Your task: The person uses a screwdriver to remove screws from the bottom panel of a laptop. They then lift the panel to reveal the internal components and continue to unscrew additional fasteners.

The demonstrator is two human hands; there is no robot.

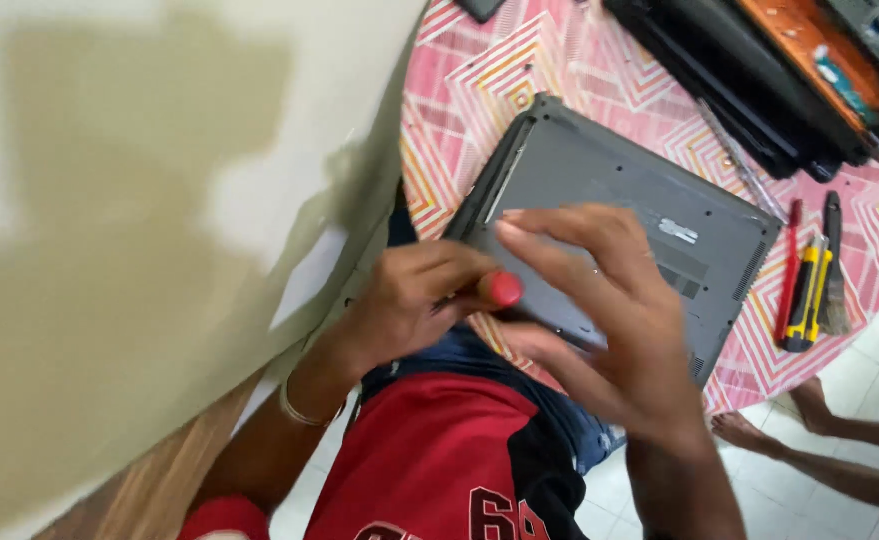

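Your right hand (609, 310), low in the frame's centre, spreads its fingers flat across the grey upturned laptop (649, 215), which lies on the pink patterned table (519, 60) in the upper middle. Left of it, your left hand (409, 300) curls tight around a red-handled screwdriver (502, 289). Hand tools (809, 285) lie at right.

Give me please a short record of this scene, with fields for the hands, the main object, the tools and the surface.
left hand: left hand grips a red-capped screwdriver against the laptop's near edge
right hand: right hand lies spread on the laptop
main object: grey laptop, underside up
tools beside: red screwdriver, yellow-black utility knife, small brush, lying right of the laptop
surface: table with pink zigzag cloth
also there: another person's bare feet on the tiled floor
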